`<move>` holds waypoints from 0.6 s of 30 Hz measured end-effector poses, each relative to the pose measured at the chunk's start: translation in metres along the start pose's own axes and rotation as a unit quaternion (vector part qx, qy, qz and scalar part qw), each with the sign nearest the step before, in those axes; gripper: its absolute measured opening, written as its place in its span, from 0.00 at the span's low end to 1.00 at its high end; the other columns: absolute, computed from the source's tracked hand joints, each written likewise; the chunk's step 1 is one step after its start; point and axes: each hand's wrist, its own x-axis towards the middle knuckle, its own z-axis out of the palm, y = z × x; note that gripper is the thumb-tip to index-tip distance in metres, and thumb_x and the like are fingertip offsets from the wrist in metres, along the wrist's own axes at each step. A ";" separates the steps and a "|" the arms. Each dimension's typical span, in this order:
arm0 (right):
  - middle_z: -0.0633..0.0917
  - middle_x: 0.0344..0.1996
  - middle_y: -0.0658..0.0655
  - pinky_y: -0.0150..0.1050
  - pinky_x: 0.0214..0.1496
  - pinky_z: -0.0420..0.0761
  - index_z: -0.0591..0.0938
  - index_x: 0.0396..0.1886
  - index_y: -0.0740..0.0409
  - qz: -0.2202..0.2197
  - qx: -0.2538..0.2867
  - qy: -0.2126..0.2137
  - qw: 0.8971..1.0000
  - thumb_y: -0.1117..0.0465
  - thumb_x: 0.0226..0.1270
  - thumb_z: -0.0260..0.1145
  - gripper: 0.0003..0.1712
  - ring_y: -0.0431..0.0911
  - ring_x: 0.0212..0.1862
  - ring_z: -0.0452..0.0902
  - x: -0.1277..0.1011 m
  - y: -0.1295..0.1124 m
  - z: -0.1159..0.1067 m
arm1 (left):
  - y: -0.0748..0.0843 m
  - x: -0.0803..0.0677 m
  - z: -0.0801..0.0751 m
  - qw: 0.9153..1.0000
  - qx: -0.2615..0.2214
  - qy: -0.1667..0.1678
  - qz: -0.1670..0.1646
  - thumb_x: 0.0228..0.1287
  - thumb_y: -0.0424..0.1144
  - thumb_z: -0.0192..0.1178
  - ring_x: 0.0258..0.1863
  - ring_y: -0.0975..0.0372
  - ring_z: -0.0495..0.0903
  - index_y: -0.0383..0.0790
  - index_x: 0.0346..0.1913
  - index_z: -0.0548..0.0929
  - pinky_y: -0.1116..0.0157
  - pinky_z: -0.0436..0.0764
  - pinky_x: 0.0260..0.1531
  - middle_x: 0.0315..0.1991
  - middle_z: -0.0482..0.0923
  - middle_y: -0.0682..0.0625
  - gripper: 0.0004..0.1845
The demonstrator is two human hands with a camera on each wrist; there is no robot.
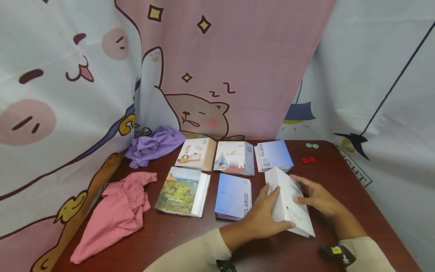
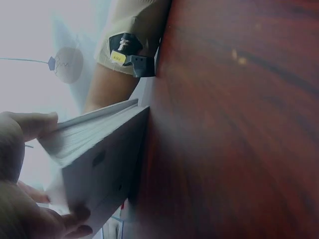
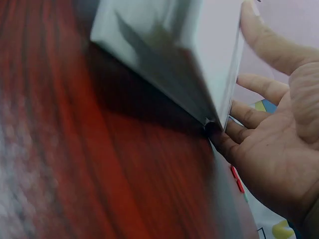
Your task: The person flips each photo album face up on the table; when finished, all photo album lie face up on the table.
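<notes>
Both hands hold a thick white photo album (image 1: 293, 207), tilted over the right part of the table. My left hand (image 1: 259, 219) grips its left side, with fingers against the spine and the thumb at the near page edge. Gripping the opposite side, my right hand (image 1: 321, 198) has its thumb on the cover and fingers round the edge. In the left wrist view the album's page block (image 2: 99, 132) shows between the covers. The right wrist view shows its lower edge close to the tabletop (image 3: 99, 164). A blue Polaroid album (image 1: 232, 196) lies just left of the left hand.
Behind it lie another blue Polaroid album (image 1: 275, 153) and two illustrated albums, one with a tent (image 1: 231, 156), one cream (image 1: 193, 153). A landscape-covered album (image 1: 180, 190), pink cloth (image 1: 117, 213) and purple cloth (image 1: 156, 145) are left. Red discs (image 1: 308, 160) and green discs (image 1: 312, 146) sit back right.
</notes>
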 end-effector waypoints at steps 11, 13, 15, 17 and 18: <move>0.73 0.78 0.74 0.80 0.70 0.71 0.73 0.80 0.60 0.051 -0.166 0.028 0.984 0.51 0.62 0.84 0.50 0.74 0.75 0.68 0.002 -0.001 0.003 | -0.024 -0.001 -0.003 0.999 0.020 -0.039 0.015 0.58 0.51 0.84 0.78 0.50 0.74 0.32 0.83 0.68 0.63 0.79 0.72 0.80 0.69 0.31 0.56; 0.72 0.78 0.75 0.82 0.71 0.68 0.74 0.80 0.60 0.054 -0.187 0.026 0.981 0.48 0.61 0.85 0.51 0.75 0.76 0.67 0.002 -0.002 0.004 | -0.026 -0.001 -0.003 0.998 0.031 -0.054 0.017 0.59 0.50 0.83 0.78 0.51 0.75 0.31 0.82 0.68 0.63 0.79 0.72 0.80 0.68 0.31 0.54; 0.72 0.78 0.75 0.83 0.71 0.68 0.74 0.80 0.61 0.052 -0.197 0.025 0.979 0.47 0.61 0.85 0.52 0.75 0.76 0.67 0.003 -0.003 0.005 | -0.027 0.000 -0.002 0.997 0.038 -0.065 0.013 0.61 0.51 0.82 0.78 0.50 0.74 0.31 0.82 0.69 0.62 0.79 0.72 0.81 0.66 0.30 0.52; 0.72 0.78 0.75 0.83 0.71 0.67 0.74 0.80 0.61 0.050 -0.198 0.023 0.979 0.48 0.61 0.85 0.52 0.75 0.75 0.67 0.003 -0.005 0.005 | -0.027 -0.001 -0.001 0.996 0.044 -0.075 0.005 0.65 0.55 0.78 0.81 0.49 0.71 0.33 0.83 0.67 0.61 0.78 0.74 0.83 0.63 0.30 0.52; 0.72 0.78 0.74 0.83 0.71 0.67 0.74 0.80 0.60 0.050 -0.196 0.023 0.979 0.48 0.61 0.85 0.51 0.75 0.76 0.67 0.003 -0.006 0.006 | -0.027 -0.001 0.000 0.996 0.047 -0.078 0.000 0.66 0.57 0.77 0.81 0.48 0.70 0.33 0.84 0.67 0.60 0.77 0.75 0.84 0.61 0.30 0.52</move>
